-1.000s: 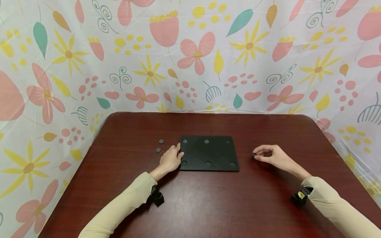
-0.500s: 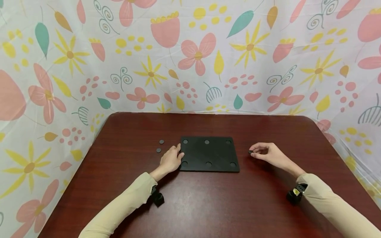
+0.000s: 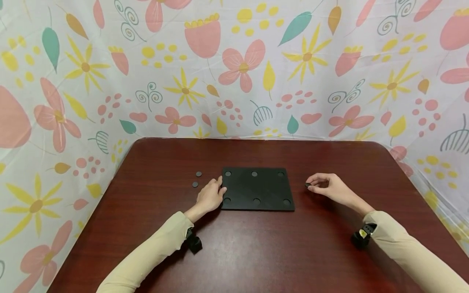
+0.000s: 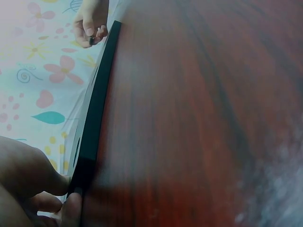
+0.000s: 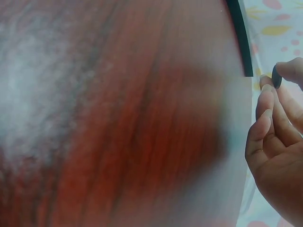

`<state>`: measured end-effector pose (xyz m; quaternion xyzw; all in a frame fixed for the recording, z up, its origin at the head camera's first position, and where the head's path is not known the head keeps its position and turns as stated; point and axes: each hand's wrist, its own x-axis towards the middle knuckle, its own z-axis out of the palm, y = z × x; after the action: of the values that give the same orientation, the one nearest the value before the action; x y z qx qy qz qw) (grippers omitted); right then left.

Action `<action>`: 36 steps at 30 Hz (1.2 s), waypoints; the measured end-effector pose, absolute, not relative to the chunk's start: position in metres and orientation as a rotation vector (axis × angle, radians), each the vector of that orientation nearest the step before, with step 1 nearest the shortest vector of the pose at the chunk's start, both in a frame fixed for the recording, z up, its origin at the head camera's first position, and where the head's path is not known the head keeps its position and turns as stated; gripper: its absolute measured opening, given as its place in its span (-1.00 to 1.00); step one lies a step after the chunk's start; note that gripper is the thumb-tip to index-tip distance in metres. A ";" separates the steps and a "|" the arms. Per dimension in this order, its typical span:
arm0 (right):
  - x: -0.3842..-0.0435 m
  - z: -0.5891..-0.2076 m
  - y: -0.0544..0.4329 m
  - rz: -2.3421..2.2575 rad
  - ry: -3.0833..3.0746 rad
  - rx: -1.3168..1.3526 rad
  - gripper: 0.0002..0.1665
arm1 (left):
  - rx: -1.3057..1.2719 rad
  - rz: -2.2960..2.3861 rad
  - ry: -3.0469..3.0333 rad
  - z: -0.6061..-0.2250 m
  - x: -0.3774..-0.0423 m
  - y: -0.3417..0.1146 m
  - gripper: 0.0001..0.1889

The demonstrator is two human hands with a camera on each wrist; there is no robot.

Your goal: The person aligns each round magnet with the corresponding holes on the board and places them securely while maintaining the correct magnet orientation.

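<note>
A flat black board (image 3: 256, 189) with round recesses along its far and near edges lies on the table. Grey discs fill the far left and far middle recesses; the others look dark. My left hand (image 3: 210, 196) grips the board's left edge, thumb on top and fingers at the side, as the left wrist view shows. Right of the board, my right hand (image 3: 335, 189) pinches a small black disc (image 5: 277, 77) between thumb and fingertips, held above the table. Two loose discs, one farther back (image 3: 198, 174) and one nearer (image 3: 195, 184), lie left of the board.
The dark red-brown wooden table (image 3: 256, 252) has rounded far corners. A white cloth (image 3: 234, 73) printed with flowers and leaves hangs behind and at both sides. Each wrist bears a small black camera, the left one (image 3: 193, 242) close over the table.
My right hand, with the disc in its pinch, has moved slightly left and away from me, nearer the board. The left hand and the board have stayed in place.
</note>
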<state>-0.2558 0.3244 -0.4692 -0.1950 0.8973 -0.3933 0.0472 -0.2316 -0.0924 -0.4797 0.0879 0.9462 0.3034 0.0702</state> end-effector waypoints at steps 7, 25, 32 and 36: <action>-0.255 -0.466 0.321 -1.204 2.757 -0.600 -0.79 | 0.265 0.917 2.844 -0.480 -0.231 -0.093 -0.42; -0.265 -0.463 0.318 -1.194 2.747 -0.660 -0.81 | 0.262 0.917 2.859 -0.478 -0.232 -0.092 -0.43; -0.269 -0.462 0.313 -1.223 2.735 -0.689 -0.82 | 0.270 0.910 2.864 -0.480 -0.232 -0.092 -0.43; -0.272 -0.461 0.310 -1.212 2.723 -0.696 -0.82 | 0.278 0.917 2.860 -0.481 -0.232 -0.093 -0.43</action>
<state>-0.2720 0.3103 -0.4614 -0.2271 0.8889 -0.3957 0.0404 -0.2319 -0.0926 -0.4806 0.0918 0.9464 0.3033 0.0628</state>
